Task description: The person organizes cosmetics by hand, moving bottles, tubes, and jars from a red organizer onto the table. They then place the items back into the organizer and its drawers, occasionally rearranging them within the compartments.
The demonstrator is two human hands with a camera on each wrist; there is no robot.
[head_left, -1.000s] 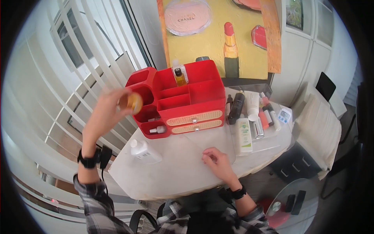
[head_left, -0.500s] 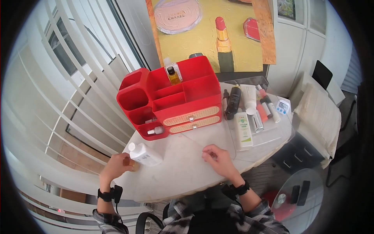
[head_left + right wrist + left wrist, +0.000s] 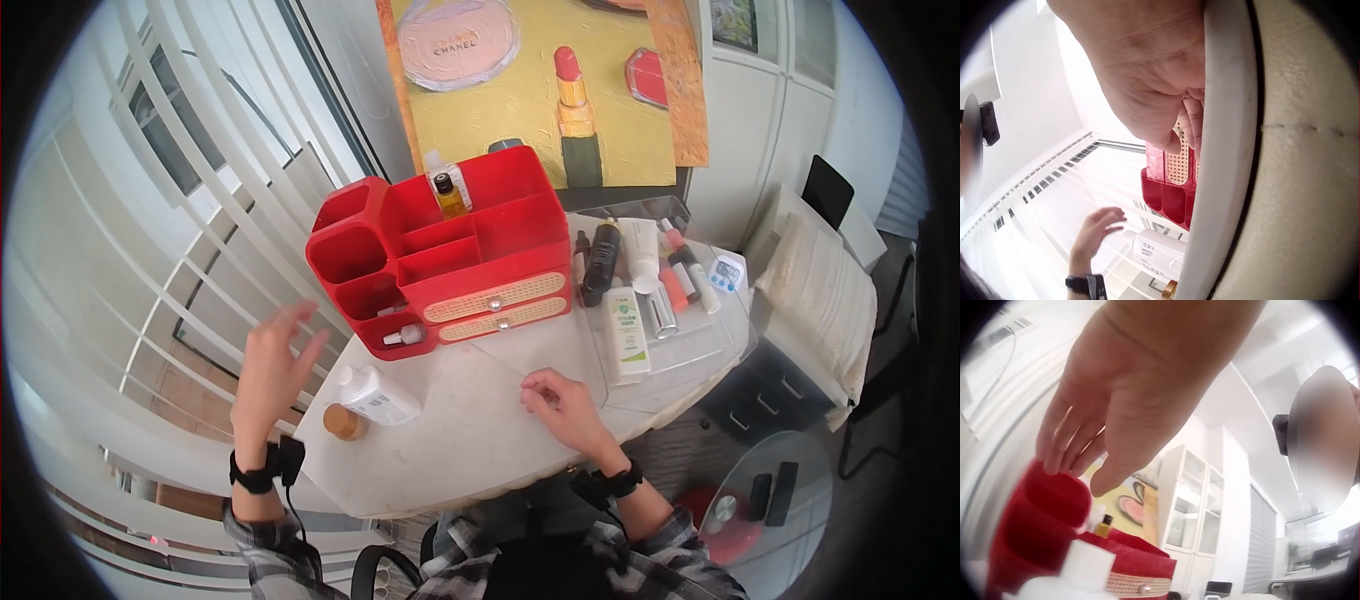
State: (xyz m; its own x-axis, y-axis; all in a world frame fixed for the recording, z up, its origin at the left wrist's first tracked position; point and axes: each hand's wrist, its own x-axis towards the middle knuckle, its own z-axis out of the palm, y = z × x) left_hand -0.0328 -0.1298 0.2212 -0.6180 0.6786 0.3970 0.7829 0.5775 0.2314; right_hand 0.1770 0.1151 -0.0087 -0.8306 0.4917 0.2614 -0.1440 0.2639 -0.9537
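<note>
My left hand is raised at the table's left edge, fingers extended and holding nothing, a little above and left of the white bottle. Beside that bottle stands a small jar with a gold-brown lid. In the left wrist view the palm hangs over the red organizer. My right hand rests on the table's front part with loosely bent fingers and nothing in them. The red organizer holds an amber bottle with a black cap and a small clear bottle.
A clear tray on the right side of the table holds several tubes and bottles. A white timer lies at the right edge. Behind the table stands a painting; slatted blinds are on the left.
My left hand has brought the gold-lidded jar down from beside the organizer to the table by the white bottle, let go and risen. The right hand has stayed in place.
</note>
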